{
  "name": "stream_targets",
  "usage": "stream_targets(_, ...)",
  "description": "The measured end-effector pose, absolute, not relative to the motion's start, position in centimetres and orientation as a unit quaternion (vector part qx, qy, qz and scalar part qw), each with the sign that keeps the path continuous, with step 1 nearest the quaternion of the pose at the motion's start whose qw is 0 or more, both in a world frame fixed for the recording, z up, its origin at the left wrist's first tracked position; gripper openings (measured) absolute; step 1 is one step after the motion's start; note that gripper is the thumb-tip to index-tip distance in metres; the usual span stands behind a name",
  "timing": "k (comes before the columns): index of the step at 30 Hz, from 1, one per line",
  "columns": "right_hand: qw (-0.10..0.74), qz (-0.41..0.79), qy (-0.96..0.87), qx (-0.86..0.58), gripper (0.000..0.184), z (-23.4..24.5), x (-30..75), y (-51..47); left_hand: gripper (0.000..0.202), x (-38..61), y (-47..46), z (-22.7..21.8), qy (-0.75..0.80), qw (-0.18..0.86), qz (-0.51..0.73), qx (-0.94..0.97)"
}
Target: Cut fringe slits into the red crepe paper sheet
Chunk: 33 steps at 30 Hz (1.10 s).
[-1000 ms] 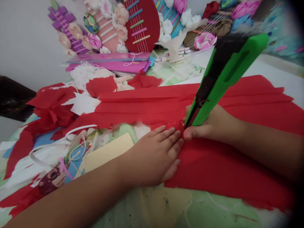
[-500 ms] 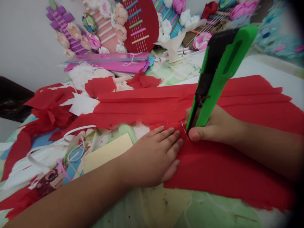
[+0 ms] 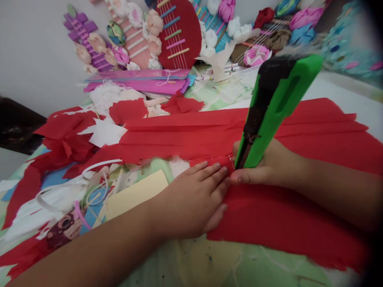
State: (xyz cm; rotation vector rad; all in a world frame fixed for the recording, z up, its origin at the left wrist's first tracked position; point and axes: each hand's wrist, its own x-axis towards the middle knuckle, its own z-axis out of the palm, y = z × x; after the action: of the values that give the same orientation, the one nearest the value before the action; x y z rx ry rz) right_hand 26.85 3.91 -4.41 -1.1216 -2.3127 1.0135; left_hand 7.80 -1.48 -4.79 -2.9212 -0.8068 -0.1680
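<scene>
My left hand (image 3: pixel 194 199) lies flat with its fingers stretched out, pressing down the left end of a large red crepe paper sheet (image 3: pixel 284 215). My right hand (image 3: pixel 269 167) is closed round a green and black cutter (image 3: pixel 275 107), held almost upright with its tip down on the paper just right of my left fingertips. A short cut line shows in the paper by the tip. The blade itself is hidden behind my fingers.
Torn red paper scraps (image 3: pixel 68 135) and white strips (image 3: pixel 60 195) litter the left. A cream card (image 3: pixel 134 193) lies by my left wrist. Pink sheets (image 3: pixel 140 81), paper flowers (image 3: pixel 257 54) and a red foam shape (image 3: pixel 182 32) stand at the back against the wall.
The cutter's tip has moved slightly left and back toward my left fingertips, and its handle has tilted a little. My left hand has stayed pressed on the paper.
</scene>
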Motion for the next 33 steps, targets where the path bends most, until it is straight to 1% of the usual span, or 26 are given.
stream_targets(7,0.195,0.326,-0.840,-0.387,0.044,-4.52,27.00,3.85,0.042,7.75,-1.45,-4.81,-0.260,0.053,-0.050,-0.963)
stream_targets(12,0.187,0.309,-0.852,-0.380,0.041,-4.24,26.86,3.64,0.040,7.69,-1.44,-4.80,-0.260,0.049,-0.054,-0.963)
stream_targets(18,0.184,0.308,-0.878,-0.319,0.038,-4.62,27.01,3.76,0.037,7.60,-1.45,-4.78,-0.267,0.029,-0.045,-0.962)
stream_targets(26,0.209,0.330,-0.843,-0.370,0.043,-4.66,26.84,4.14,0.041,7.77,-1.48,-4.70,-0.260,0.060,-0.057,-0.962)
stream_targets(33,0.217,0.344,-0.825,-0.393,0.038,-4.76,26.95,4.29,0.042,7.73,-1.52,-4.69,-0.260,0.068,-0.063,-0.961)
